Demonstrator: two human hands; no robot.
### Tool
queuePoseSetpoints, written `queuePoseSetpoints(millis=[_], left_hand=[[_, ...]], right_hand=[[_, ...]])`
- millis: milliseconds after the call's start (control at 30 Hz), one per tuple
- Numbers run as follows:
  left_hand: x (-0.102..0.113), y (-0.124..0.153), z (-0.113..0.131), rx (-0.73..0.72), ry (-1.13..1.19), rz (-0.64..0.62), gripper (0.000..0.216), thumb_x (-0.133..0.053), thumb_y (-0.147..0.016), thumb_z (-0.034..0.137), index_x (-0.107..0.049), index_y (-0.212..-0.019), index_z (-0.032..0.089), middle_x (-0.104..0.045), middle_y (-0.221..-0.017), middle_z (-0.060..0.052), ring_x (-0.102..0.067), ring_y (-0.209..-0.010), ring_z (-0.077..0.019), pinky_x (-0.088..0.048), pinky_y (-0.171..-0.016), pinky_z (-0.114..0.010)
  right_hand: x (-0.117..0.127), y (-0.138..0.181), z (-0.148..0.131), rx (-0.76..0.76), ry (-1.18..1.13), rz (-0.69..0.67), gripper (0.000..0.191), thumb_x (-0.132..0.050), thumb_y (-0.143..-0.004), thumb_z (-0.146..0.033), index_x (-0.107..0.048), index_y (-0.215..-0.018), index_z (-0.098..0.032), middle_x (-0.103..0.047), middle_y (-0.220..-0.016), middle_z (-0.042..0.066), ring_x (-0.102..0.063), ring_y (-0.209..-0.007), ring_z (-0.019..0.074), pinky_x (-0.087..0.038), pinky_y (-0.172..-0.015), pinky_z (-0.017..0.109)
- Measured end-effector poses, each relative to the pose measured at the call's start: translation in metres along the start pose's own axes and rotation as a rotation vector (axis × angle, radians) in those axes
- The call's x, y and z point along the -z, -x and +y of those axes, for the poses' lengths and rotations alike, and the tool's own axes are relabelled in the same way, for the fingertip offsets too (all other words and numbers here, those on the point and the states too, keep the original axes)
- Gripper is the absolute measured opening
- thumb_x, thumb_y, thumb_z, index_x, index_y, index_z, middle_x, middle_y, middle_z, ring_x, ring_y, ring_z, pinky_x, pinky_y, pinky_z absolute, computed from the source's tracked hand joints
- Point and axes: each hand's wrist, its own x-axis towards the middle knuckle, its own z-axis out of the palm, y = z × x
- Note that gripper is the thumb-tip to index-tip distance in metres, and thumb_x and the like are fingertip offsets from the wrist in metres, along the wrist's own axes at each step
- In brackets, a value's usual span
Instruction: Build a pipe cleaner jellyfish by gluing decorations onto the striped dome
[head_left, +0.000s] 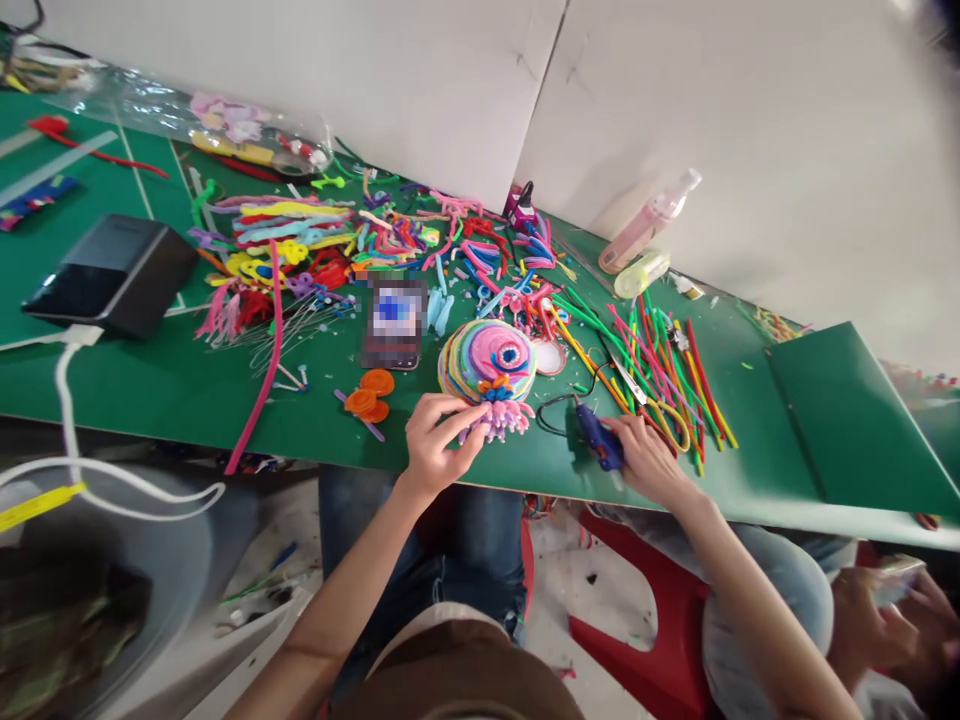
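My left hand (435,440) is closed in a pinch on a pink fuzzy pipe-cleaner piece (501,418) at the front edge of a round, multicoloured coiled pipe-cleaner disc (486,360). The disc has a blue eye-like centre and lies on the green table (187,385). My right hand (649,460) rests on the table to the right, fingers curled around the handle of a blue glue gun (598,437) that lies flat. Its black cord loops toward the disc.
A heap of coloured pipe cleaners (360,240) fills the table's middle, with loose straight ones (660,365) at right. A phone (394,322), orange discs (371,393), a black box (112,275) with white cable and a pink spray bottle (649,220) lie around. Another person's hands (892,610) are at lower right.
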Motion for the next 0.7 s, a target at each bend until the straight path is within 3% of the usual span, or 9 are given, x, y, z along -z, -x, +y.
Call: queuePoseSetpoints(millis=[67, 167, 233, 300, 500, 700], left_hand=[[0.0, 0.001, -0.001, 0.007, -0.035, 0.015, 0.022, -0.066, -0.08, 0.017, -0.069, -0.101, 0.022, -0.06, -0.086, -0.005, -0.059, -0.082, -0.0182, -0.052, -0.073, -0.032], [0.0, 0.002, -0.001, 0.027, -0.095, 0.04, 0.021, -0.067, -0.079, 0.018, -0.068, -0.1, 0.021, -0.059, -0.093, -0.007, -0.058, -0.086, -0.0189, -0.052, -0.071, -0.032], [-0.001, 0.002, 0.0, 0.046, -0.101, 0.043, 0.022, -0.067, -0.079, 0.019, -0.067, -0.101, 0.02, -0.059, -0.096, -0.008, -0.058, -0.088, -0.0191, -0.053, -0.071, -0.032], [-0.001, 0.001, 0.0, 0.058, -0.09, 0.043, 0.022, -0.067, -0.08, 0.019, -0.065, -0.102, 0.019, -0.059, -0.096, -0.008, -0.059, -0.088, -0.0191, -0.053, -0.073, -0.032], [-0.002, -0.001, 0.0, 0.063, -0.052, 0.035, 0.022, -0.066, -0.081, 0.019, -0.063, -0.102, 0.02, -0.06, -0.094, -0.007, -0.058, -0.087, -0.0189, -0.053, -0.074, -0.034], [-0.002, -0.002, 0.0, 0.067, -0.016, 0.031, 0.022, -0.066, -0.081, 0.017, -0.062, -0.102, 0.019, -0.059, -0.094, -0.007, -0.058, -0.088, -0.0188, -0.053, -0.075, -0.034]], right_hand=[[-0.005, -0.003, 0.001, 0.011, 0.003, -0.104, 0.062, -0.047, -0.066, -0.003, -0.05, -0.128, -0.009, -0.058, -0.121, 0.019, -0.058, -0.114, 0.0294, -0.048, -0.093, 0.041], [0.021, -0.026, 0.005, -0.025, -0.02, -0.202, 0.046, -0.047, -0.076, -0.01, -0.062, -0.118, -0.019, -0.067, -0.116, 0.01, -0.065, -0.102, 0.0246, -0.051, -0.084, 0.034], [0.041, -0.053, 0.009, -0.169, 0.035, -0.076, 0.035, -0.042, -0.087, -0.022, -0.065, -0.114, -0.023, -0.072, -0.106, 0.006, -0.068, -0.09, 0.0232, -0.05, -0.074, 0.032], [0.052, -0.086, 0.011, -0.194, 0.065, 0.055, 0.033, -0.041, -0.092, -0.03, -0.069, -0.108, -0.024, -0.073, -0.107, 0.005, -0.068, -0.093, 0.0226, -0.048, -0.074, 0.029], [0.028, -0.169, 0.013, -0.156, 0.148, -0.031, 0.031, -0.044, -0.09, -0.026, -0.072, -0.104, -0.022, -0.073, -0.109, 0.006, -0.066, -0.098, 0.0227, -0.046, -0.073, 0.028], [0.018, -0.185, 0.016, -0.139, 0.177, -0.08, 0.029, -0.047, -0.086, -0.026, -0.073, -0.099, -0.022, -0.074, -0.101, 0.008, -0.067, -0.092, 0.0239, -0.045, -0.068, 0.029]])
